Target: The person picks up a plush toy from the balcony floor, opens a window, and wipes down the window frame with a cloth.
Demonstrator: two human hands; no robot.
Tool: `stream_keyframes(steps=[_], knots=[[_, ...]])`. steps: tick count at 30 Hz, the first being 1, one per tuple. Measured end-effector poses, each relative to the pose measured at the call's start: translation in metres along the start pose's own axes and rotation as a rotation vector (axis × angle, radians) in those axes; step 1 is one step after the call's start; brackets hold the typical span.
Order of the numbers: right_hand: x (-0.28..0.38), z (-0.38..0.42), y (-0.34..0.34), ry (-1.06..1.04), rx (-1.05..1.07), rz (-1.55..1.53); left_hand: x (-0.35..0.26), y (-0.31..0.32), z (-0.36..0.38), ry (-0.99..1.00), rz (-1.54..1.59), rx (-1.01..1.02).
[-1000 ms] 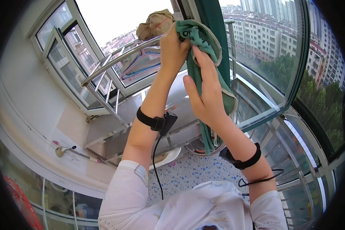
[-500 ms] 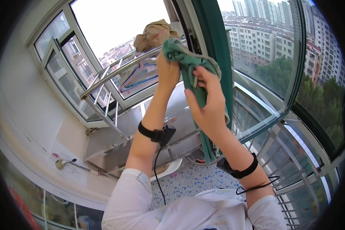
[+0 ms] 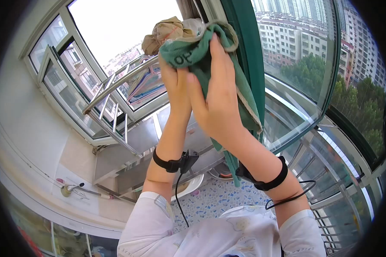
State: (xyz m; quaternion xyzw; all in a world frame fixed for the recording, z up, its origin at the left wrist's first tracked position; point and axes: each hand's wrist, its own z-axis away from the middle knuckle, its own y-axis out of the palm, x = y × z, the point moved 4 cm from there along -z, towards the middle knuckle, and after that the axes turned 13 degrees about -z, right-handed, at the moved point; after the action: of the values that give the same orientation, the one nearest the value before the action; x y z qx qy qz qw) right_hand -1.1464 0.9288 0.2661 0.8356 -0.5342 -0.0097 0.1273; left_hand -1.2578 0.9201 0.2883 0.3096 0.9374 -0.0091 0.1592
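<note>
A green cloth (image 3: 203,70) with dark printed letters and a pale edge is bunched at its top between my hands, its lower part hanging down on the right. My left hand (image 3: 175,88) grips the lettered fold from the left, with its fingers mostly hidden by the fabric. On the right side, my right hand (image 3: 221,92) holds the cloth with long, nearly straight fingers reaching up to the upper fold. Its thumb points toward my left hand. A narrow green strip (image 3: 232,169) hangs lower, near the floor.
A metal rail (image 3: 116,83) runs beyond my left arm, with several hangers (image 3: 148,83) behind it. A brown bundle (image 3: 165,34) lies near the window. An opened glass pane (image 3: 298,73) stands on the right. Below is a blue-speckled floor (image 3: 214,199) with a white basin (image 3: 188,188).
Both hands have moved up and left with the cloth. The right fingers have straightened along it, and more of the cloth now spreads out to the right. The view has shifted slightly.
</note>
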Motion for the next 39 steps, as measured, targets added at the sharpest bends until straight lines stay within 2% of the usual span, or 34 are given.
stream_keyframes(steps=[3, 5, 9, 11, 13, 14, 17, 21, 23, 24, 26, 27, 29, 31, 34, 39], knots=[[-0.003, -0.017, 0.009, 0.099, 0.029, -0.043, -0.017, 0.012, -0.015, 0.076, -0.038, 0.088], [0.001, -0.028, 0.015, 0.187, 0.049, 0.032, -0.021, 0.015, -0.019, 0.103, -0.088, 0.150], [0.010, -0.040, 0.008, 0.230, 0.074, 0.132, -0.024, 0.014, -0.017, 0.120, -0.200, 0.243], [0.007, -0.039, -0.003, 0.316, 0.015, 0.038, -0.025, 0.011, -0.011, 0.108, -0.263, 0.276], [0.005, -0.023, -0.003, 0.314, 0.014, 0.000, -0.013, 0.007, -0.002, 0.098, -0.265, 0.255], [0.002, -0.015, -0.002, 0.314, 0.014, -0.038, 0.002, 0.007, 0.000, 0.126, -0.180, 0.180], [-0.003, -0.007, 0.003, 0.201, -0.021, 0.005, 0.010, 0.006, 0.005, 0.104, -0.200, 0.158], [-0.001, -0.019, 0.013, 0.189, 0.050, 0.008, 0.003, 0.005, 0.000, 0.092, -0.199, 0.173], [0.004, -0.034, 0.019, 0.063, 0.046, 0.159, 0.003, 0.010, -0.009, 0.093, -0.177, 0.192], [0.006, -0.045, 0.021, 0.058, 0.047, 0.160, 0.004, 0.015, -0.018, 0.092, -0.158, 0.197], [0.008, -0.067, 0.020, 0.225, 0.081, 0.170, 0.008, 0.023, -0.032, 0.084, -0.115, 0.219], [0.013, -0.077, 0.016, 0.222, 0.082, 0.174, 0.009, 0.026, -0.037, 0.079, -0.092, 0.231], [0.014, -0.088, 0.010, 0.320, 0.222, 0.364, 0.010, 0.033, -0.047, 0.063, -0.051, 0.274], [0.000, -0.076, 0.013, 0.290, 0.262, 0.396, 0.009, 0.035, -0.053, 0.027, 0.000, 0.352], [0.002, -0.056, 0.018, -0.046, 0.048, 0.522, 0.003, 0.030, -0.053, -0.036, 0.100, 0.515], [0.006, -0.028, 0.014, 0.063, 0.053, 0.475, -0.006, 0.013, -0.043, -0.128, 0.231, 0.696]])
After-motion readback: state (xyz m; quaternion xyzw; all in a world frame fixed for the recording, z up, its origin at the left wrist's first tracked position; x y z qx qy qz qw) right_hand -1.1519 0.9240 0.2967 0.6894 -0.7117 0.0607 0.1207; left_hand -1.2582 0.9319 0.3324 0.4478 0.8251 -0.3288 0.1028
